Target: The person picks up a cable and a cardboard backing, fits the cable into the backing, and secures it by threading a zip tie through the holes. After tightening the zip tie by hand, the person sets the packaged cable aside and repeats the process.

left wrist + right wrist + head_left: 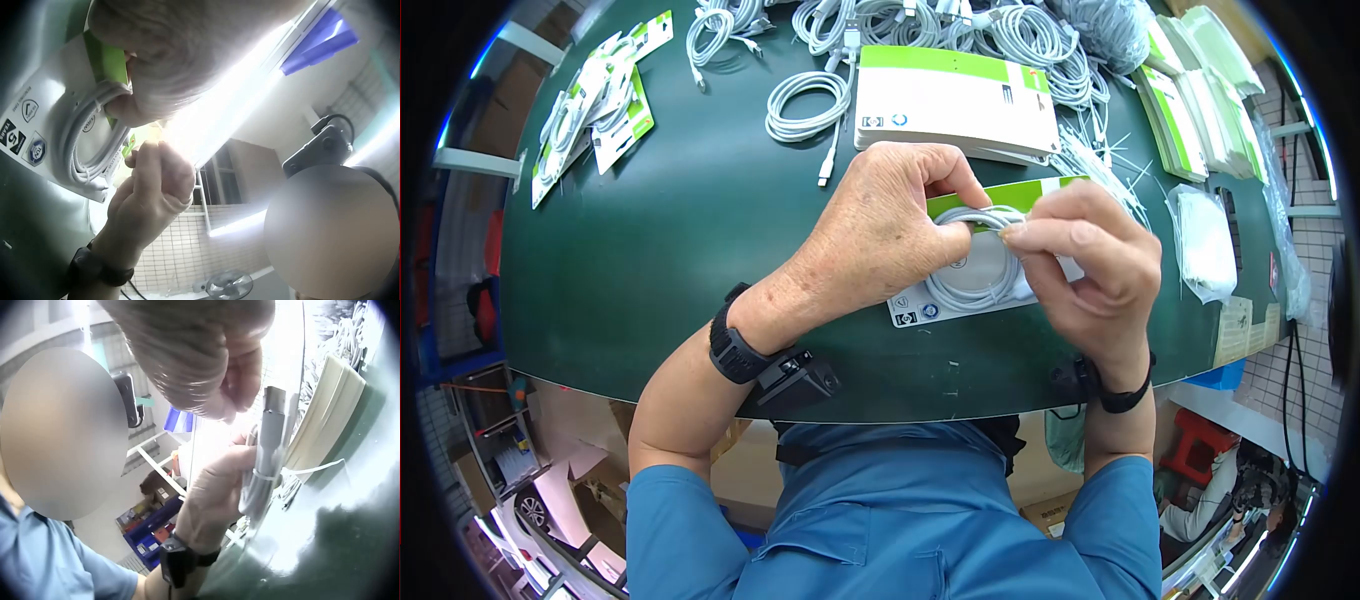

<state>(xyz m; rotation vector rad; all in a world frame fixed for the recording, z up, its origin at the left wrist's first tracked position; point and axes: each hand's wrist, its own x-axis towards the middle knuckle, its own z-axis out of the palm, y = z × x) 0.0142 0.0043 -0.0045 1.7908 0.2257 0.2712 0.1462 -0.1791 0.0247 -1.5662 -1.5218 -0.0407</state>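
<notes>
A coiled white cable (970, 297) lies against a white and green printed card (920, 306), near the table's front edge. The left hand (878, 225) pinches the coil and card at the top, thumb on the coil. Thumb and index finger of the right hand (1095, 262) meet at the coil's upper right; whether a thin tie is between them is too small to tell. In the right wrist view the cable's plug (270, 428) stands beside the coil, with a thin white tie (315, 469) sticking out. The left wrist view shows the coil (78, 147) over the card's printed face (44, 119).
Behind the hands is a stack of cards (950, 100), with a single coiled cable (808, 106) to its left. Many cables (1030, 40) lie along the back. Packed cards (565, 135) are at the left; more card stacks (1200, 120) and a plastic bag (1203, 245) at the right.
</notes>
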